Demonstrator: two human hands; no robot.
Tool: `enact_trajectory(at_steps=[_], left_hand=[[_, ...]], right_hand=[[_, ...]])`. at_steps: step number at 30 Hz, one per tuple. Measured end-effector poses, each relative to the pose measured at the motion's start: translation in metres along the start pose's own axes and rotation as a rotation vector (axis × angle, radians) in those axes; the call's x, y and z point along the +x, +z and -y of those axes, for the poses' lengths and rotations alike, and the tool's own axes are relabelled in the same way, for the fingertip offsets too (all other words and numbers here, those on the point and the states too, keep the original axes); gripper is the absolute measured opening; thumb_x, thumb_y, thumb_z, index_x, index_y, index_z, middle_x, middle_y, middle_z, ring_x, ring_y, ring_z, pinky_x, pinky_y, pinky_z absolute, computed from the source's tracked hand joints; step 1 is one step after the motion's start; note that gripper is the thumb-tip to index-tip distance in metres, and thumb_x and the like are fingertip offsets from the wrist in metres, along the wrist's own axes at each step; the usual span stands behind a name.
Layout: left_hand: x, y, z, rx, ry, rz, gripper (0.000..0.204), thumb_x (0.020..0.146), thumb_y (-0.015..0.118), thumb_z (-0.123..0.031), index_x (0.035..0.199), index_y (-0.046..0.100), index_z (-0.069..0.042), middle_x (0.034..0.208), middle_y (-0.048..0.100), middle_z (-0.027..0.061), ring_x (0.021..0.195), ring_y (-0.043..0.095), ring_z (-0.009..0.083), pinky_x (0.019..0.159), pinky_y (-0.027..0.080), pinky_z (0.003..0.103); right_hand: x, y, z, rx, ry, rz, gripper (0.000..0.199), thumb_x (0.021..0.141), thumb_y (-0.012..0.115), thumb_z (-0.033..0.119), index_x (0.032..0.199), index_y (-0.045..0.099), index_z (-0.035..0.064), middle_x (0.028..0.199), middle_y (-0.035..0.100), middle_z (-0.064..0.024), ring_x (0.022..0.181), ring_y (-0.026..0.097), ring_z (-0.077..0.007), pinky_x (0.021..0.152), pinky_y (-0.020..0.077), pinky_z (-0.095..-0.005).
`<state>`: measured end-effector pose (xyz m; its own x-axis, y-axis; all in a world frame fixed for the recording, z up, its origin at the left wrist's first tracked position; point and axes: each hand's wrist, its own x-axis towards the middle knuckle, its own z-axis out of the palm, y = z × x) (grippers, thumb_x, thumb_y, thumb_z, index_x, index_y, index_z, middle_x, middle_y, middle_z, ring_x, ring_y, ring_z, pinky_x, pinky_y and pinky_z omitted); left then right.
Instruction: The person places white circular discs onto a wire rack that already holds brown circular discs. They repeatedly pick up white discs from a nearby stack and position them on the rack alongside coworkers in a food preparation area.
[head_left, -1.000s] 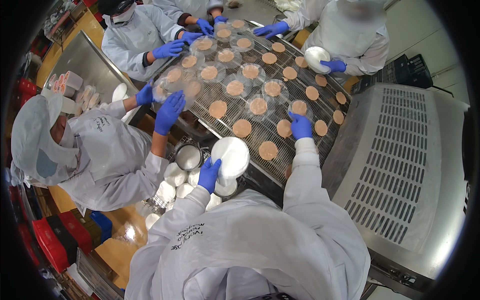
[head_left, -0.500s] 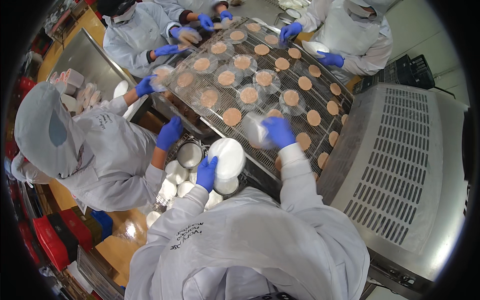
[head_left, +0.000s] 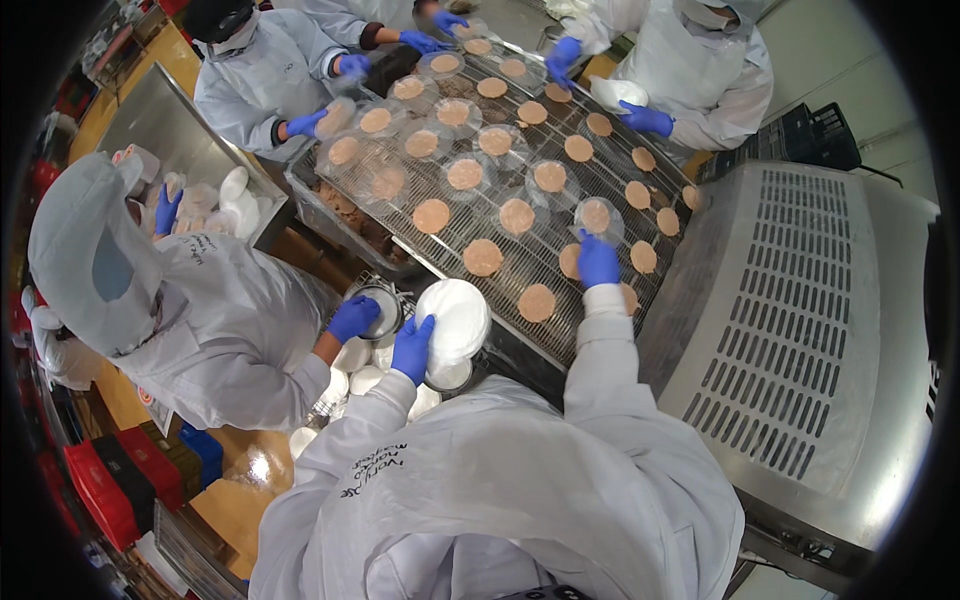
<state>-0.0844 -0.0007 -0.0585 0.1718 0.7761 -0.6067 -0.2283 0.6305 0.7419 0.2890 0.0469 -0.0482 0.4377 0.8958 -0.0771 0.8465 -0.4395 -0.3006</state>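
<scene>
My left hand [head_left: 412, 348] grips a stack of round white film discs [head_left: 458, 312] by its left edge, thumb on top. My right hand [head_left: 598, 260] reaches over the wire mesh conveyor [head_left: 520, 262], fingers stretched toward a clear film disc [head_left: 613, 224] that lies on a round pale patty [head_left: 594, 213]. The fingertips are at that disc's near edge, and nothing shows held in them. Bare patties, such as one patty [head_left: 536, 303] at the near edge, lie around it; several others farther left carry clear discs.
A vented steel housing [head_left: 790, 330] borders the belt on the right. Below my left hand are round containers and more white discs [head_left: 366, 380]. At left, a co-worker's hand [head_left: 355, 316] is at a round container [head_left: 379, 312]. Other co-workers' gloved hands work along the far side.
My right hand has moved right and set a film disc onto a patty. The patties have shifted along the belt. The left co-worker's hands have moved to the container and the side tray.
</scene>
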Motion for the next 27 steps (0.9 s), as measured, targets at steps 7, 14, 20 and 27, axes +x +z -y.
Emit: enact_trajectory(at_steps=[7,14,20,27], left_hand=[[0.013,0.004,0.006,0.031,0.040,0.022,0.044,0.089,0.058,-0.022,0.122,0.047,0.004,0.111,0.058,0.0120,0.096,0.057,0.0174,0.084,0.047,0.030],[0.012,-0.003,0.010,0.027,0.024,-0.045,0.042,0.088,0.059,-0.023,0.120,0.049,0.003,0.110,0.058,0.0116,0.095,0.057,0.0173,0.083,0.047,0.029],[0.016,0.006,-0.001,0.029,0.001,0.041,0.043,0.088,0.058,-0.023,0.121,0.049,0.003,0.111,0.057,0.0107,0.096,0.056,0.0165,0.084,0.046,0.029],[0.013,-0.007,0.013,0.030,0.014,-0.062,0.045,0.088,0.058,-0.022,0.123,0.047,0.004,0.113,0.057,0.0114,0.097,0.056,0.0164,0.085,0.045,0.029]], right_hand=[[0.008,-0.026,-0.018,0.070,0.014,0.189,0.021,0.078,0.059,0.014,0.096,0.065,0.0026,0.094,0.063,-0.0235,0.095,0.060,-0.0339,0.086,0.0456,-0.0390],[0.073,-0.022,-0.022,0.093,0.162,0.117,0.046,0.082,0.048,0.017,0.128,0.047,0.0074,0.132,0.044,-0.0211,0.125,0.038,-0.0366,0.102,0.0310,-0.0442],[0.111,0.060,0.019,-0.246,-0.384,-0.582,0.035,0.081,0.054,0.016,0.115,0.059,0.0103,0.112,0.058,-0.0219,0.109,0.054,-0.0331,0.089,0.0433,-0.0383],[0.026,-0.027,0.039,0.182,0.026,-0.008,0.017,0.078,0.058,0.011,0.092,0.067,0.0063,0.091,0.064,-0.0188,0.087,0.061,-0.0319,0.081,0.0473,-0.0376]])
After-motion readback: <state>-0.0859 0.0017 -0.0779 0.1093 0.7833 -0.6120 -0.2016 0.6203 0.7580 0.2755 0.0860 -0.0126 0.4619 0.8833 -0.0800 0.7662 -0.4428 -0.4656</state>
